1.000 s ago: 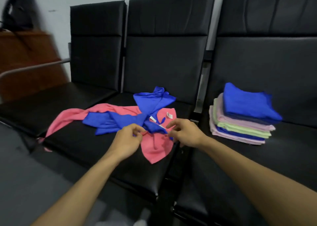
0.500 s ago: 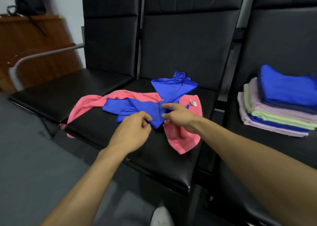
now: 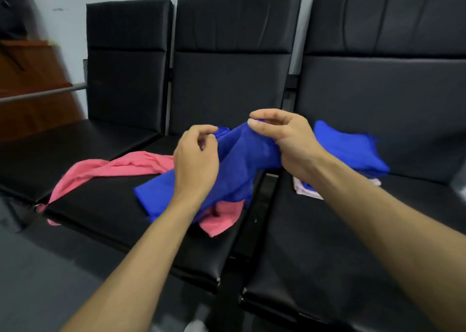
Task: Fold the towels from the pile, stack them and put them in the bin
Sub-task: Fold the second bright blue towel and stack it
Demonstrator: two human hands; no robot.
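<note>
A crumpled blue towel [image 3: 237, 165] hangs lifted above the middle black seat, its lower end trailing on the cushion. My right hand [image 3: 282, 140] pinches its upper edge between thumb and fingers. My left hand [image 3: 195, 160] grips the towel's other edge just to the left. Under it a pink towel [image 3: 121, 166] lies spread across the seat and over its left edge. On the right seat stands a stack of folded towels [image 3: 348, 147] with a blue one on top, partly hidden behind my right wrist. No bin is in view.
Three black padded seats [image 3: 106, 205] stand in a row against a grey wall. A metal armrest [image 3: 42, 93] and a brown wooden cabinet [image 3: 30, 89] are at the far left. Grey floor lies in front of the seats.
Both hands have lifted the blue towel off the seat and raised it. The pink towel stays on the cushion. The camera has tilted up and shifted.
</note>
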